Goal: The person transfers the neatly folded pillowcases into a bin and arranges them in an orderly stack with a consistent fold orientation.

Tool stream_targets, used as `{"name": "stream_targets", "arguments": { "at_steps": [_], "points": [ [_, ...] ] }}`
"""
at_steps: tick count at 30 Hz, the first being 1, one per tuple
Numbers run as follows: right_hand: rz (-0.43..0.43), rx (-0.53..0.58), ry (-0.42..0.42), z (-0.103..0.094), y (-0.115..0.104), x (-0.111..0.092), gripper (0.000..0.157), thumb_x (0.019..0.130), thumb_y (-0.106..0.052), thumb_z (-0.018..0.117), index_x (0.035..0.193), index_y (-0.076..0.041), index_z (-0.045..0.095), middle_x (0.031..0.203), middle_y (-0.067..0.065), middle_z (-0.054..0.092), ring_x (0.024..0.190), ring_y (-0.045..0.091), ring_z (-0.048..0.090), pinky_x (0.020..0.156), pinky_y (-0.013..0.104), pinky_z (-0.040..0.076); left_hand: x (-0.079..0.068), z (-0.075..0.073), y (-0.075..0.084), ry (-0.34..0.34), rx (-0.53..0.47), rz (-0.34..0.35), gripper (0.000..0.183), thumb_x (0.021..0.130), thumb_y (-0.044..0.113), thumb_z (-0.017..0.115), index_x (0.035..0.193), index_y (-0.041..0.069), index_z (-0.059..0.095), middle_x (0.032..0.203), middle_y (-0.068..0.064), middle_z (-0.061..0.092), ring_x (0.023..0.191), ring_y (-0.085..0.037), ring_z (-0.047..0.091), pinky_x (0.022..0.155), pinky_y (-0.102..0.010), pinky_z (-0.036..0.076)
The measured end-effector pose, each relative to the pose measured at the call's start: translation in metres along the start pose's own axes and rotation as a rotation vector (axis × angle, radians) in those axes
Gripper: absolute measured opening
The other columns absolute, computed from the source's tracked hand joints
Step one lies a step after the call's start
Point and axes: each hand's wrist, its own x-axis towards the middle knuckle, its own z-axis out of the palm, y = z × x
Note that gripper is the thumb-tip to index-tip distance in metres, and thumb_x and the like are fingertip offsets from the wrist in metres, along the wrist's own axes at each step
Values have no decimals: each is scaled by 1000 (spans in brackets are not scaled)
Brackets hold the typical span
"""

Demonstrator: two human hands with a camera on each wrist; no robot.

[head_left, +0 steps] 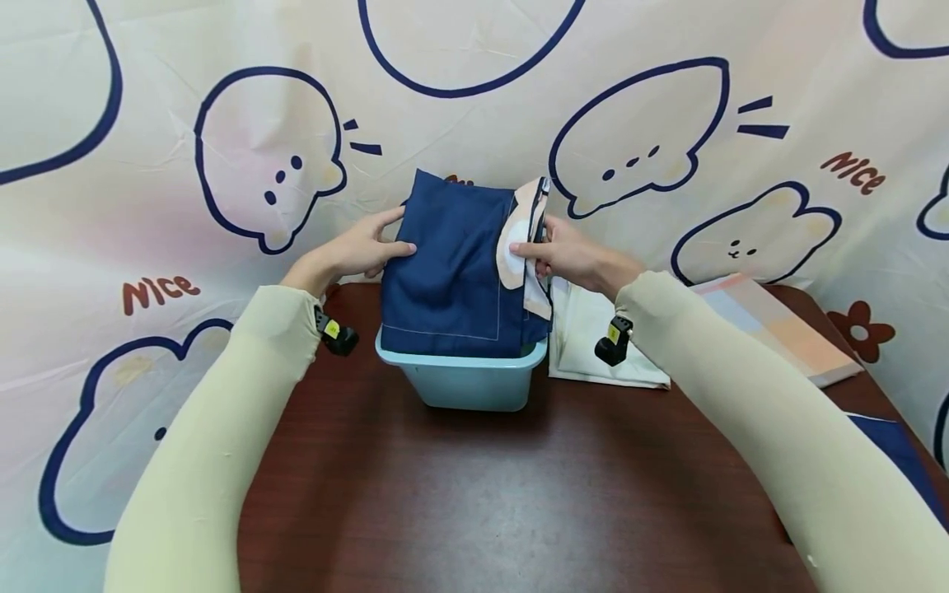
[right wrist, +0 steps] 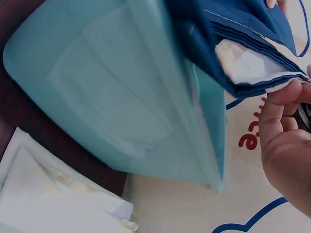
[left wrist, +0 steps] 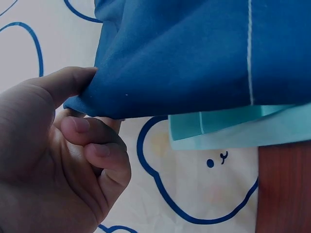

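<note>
A folded navy cloth (head_left: 452, 263) with a white stitched line and a peach-and-white printed part along its right side is held up over a light blue plastic basin (head_left: 467, 383). My left hand (head_left: 366, 243) pinches its left edge, thumb in front; in the left wrist view that hand (left wrist: 68, 141) grips a lower corner of the cloth (left wrist: 180, 58). At the right edge my right hand (head_left: 567, 251) pinches the printed part. Several folded layers show between its fingers and the cloth (right wrist: 243, 34) in the right wrist view. The cloth's lower edge overlaps the basin's rim.
White folded cloth (head_left: 596, 342) lies right of the basin on the dark brown table (head_left: 474, 494). Behind it is a folded pastel checked cloth (head_left: 778, 321). Another navy cloth (head_left: 900, 457) sits at the far right edge. A printed curtain (head_left: 460, 132) hangs behind the table.
</note>
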Motion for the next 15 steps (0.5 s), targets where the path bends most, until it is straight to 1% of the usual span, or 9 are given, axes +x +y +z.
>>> {"name": "stream_targets", "arguments": {
  "at_steps": [4,6,11,15],
  "points": [
    [20,-27,5,1,9,2,36,104,-11,57,135,-11,39,78,-5,58,58,13,42,57,25,38,3,8,-4,-5,-49,-19,73,105,25,55,164,24,13,48,7,36,41,-12,38,50,-27,37],
    [40,-33,6,2,13,2,39,104,-11,56,138,-12,38,78,-5,58,57,13,43,56,24,38,5,11,-6,-3,-66,-20,72,105,24,56,164,26,15,48,8,35,40,-11,36,49,-26,36],
    [74,-34,13,4,21,6,37,103,-12,57,136,-12,40,72,-6,56,55,11,43,56,24,38,13,19,-15,5,-10,11,70,105,23,55,164,24,18,48,7,36,39,-11,37,47,-27,37],
    [89,-57,17,4,25,8,35,104,-12,57,134,-11,40,70,-6,55,54,9,44,57,24,39,18,24,-19,9,15,4,69,105,24,54,164,22,17,49,6,37,40,-12,38,48,-29,38]
  ]
}}
